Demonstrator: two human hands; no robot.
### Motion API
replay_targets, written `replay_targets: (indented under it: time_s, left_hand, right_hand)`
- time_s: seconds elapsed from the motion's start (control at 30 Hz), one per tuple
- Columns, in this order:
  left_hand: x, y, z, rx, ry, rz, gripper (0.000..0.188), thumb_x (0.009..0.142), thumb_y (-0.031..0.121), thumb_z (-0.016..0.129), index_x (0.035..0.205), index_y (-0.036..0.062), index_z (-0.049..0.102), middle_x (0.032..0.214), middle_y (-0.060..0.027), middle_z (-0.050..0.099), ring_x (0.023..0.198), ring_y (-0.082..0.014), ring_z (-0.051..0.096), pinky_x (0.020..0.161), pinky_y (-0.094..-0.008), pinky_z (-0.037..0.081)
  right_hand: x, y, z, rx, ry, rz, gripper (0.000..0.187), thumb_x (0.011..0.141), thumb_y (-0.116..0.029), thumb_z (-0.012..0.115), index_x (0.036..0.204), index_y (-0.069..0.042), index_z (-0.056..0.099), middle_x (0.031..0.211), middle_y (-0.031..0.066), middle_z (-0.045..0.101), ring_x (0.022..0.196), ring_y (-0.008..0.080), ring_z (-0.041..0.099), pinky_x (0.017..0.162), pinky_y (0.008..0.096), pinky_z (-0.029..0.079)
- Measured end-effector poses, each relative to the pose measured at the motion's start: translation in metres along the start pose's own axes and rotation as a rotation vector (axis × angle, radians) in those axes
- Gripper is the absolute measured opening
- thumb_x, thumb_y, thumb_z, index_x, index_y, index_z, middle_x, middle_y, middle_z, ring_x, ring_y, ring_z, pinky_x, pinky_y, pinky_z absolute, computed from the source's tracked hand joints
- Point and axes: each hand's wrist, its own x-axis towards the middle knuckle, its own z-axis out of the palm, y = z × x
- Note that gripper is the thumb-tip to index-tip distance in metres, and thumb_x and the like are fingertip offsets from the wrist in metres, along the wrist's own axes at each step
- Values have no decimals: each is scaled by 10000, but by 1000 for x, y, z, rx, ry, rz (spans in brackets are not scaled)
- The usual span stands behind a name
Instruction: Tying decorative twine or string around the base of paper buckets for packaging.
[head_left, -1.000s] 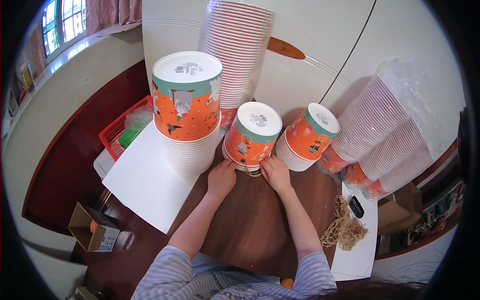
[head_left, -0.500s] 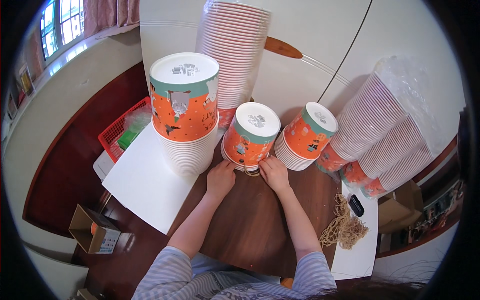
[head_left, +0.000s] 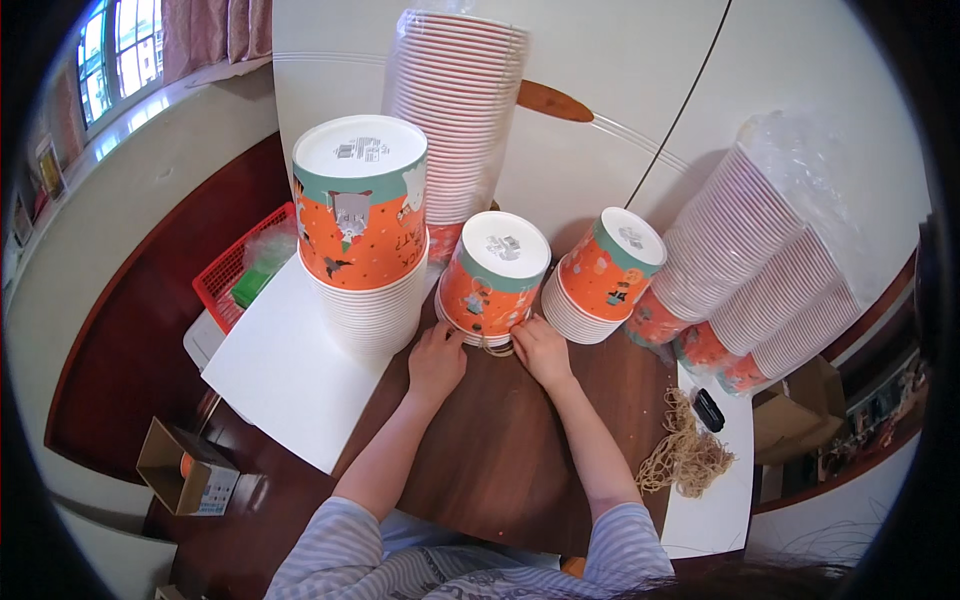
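Observation:
In front of me an orange and green paper bucket (head_left: 490, 300) stands upside down, its white base up and its rim resting on white rims stacked under it. A loop of tan twine cord (head_left: 492, 350) hangs at the near rim. My right hand (head_left: 540, 348) pinches at the right end of the cord, against the rim. My left hand (head_left: 438, 358) is closed at the rim's left side; what its fingertips hold is hidden. A taller inverted bucket stack (head_left: 362, 240) stands to the left, a shorter inverted stack (head_left: 605, 280) to the right.
Plastic-wrapped bucket stacks stand behind (head_left: 455, 120) and lean at right (head_left: 725, 235). A heap of tan cords (head_left: 688, 450) and a small black object (head_left: 708, 410) lie at the right edge. A red basket (head_left: 225, 270) and an opened carton (head_left: 190, 470) are at left.
The whole view has shifted slightly. The cord loop is less visible now, lying lower against the rim between my hands. Both hands stay at the middle bucket.

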Motion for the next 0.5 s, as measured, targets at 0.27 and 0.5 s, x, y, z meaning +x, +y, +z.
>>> replay_targets:
  time_s: [0.27, 0.5]
  left_hand:
    - [0, -1, -1, 70, 80, 159, 235, 658, 88, 557, 891, 56, 569, 1020, -71, 506, 947, -243, 504, 710, -377, 472]
    - [1, 1, -3, 75, 41, 153, 249, 652, 83, 549, 899, 63, 573, 1009, -66, 516, 931, -245, 505, 717, -373, 465]
  right_hand:
    - [2, -2, -2, 51, 20, 19, 132, 698, -74, 640, 810, -48, 576, 772, 84, 569, 776, 260, 585, 809, 368, 478]
    - [1, -2, -3, 75, 34, 38, 97, 711, -84, 616, 795, -49, 584, 752, 79, 568, 758, 249, 580, 746, 336, 488]
